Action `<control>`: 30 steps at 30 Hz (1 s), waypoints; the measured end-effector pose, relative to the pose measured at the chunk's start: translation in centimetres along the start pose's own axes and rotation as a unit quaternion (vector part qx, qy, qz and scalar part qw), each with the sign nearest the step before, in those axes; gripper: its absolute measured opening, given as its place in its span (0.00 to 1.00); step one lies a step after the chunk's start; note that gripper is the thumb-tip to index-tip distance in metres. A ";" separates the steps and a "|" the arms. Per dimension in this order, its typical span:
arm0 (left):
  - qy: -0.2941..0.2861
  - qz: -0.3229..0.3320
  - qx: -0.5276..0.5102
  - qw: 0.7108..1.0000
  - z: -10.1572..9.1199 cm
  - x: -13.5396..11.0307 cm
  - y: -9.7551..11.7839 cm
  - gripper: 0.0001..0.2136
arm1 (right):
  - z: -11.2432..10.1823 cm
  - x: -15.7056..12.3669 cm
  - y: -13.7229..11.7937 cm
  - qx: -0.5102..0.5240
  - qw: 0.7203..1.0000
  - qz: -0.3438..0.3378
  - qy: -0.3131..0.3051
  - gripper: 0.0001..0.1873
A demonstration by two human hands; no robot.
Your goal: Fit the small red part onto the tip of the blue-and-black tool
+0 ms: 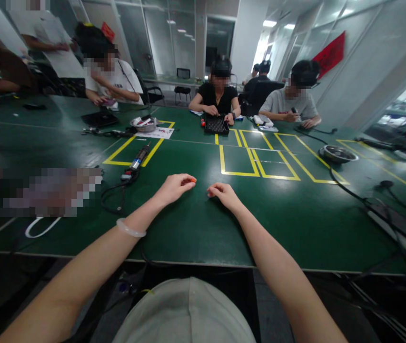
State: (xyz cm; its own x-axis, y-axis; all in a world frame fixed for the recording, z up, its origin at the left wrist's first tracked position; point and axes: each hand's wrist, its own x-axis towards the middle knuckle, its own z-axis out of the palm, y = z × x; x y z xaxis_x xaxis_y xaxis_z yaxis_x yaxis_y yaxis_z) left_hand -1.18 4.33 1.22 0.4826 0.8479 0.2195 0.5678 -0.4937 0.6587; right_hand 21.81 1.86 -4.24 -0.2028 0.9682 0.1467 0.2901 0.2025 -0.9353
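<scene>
Above the green tabletop point(203, 233), my two hands face each other with a small gap between them. My left hand point(175, 187) is closed in a pinch, and a small orange piece point(193, 180) shows at its fingertips; its kind is too small to tell. A pale bangle point(130, 228) circles my left wrist. My right hand point(224, 194) has its fingers curled together too. Whatever they may hold is hidden or too small to name.
A corded handheld tool point(139, 158) lies left of my hands. Yellow tape rectangles point(240, 174) mark the table ahead. At right are a round metal dish point(338, 154), cables and a flat device point(399, 228). Across the table, a person handles a black tray point(216, 125); others sit nearby.
</scene>
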 end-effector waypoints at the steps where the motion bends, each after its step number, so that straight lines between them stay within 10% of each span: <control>1: -0.013 0.014 0.002 1.000 0.8 0.1 0.6 0.17 | 0.0 0.0 -0.2 0.014 1.000 0.000 -0.005 0.15; 21: -0.038 0.131 0.110 0.985 4.1 -0.8 1.4 0.20 | 0.4 -0.6 -0.9 0.139 0.989 0.032 -0.043 0.15; 30: 0.022 0.067 0.123 0.990 -1.9 -1.6 -0.8 0.24 | 0.4 -0.1 0.1 0.125 0.991 0.033 -0.038 0.12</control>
State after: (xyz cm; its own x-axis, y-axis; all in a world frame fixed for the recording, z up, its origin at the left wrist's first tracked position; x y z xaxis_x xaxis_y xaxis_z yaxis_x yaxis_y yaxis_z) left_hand -3.71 3.73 1.67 0.5391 0.7759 0.3277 0.6478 -0.6306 0.4275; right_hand 21.50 1.73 -4.50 -0.2636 0.9623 0.0674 0.0662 0.0878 -0.9939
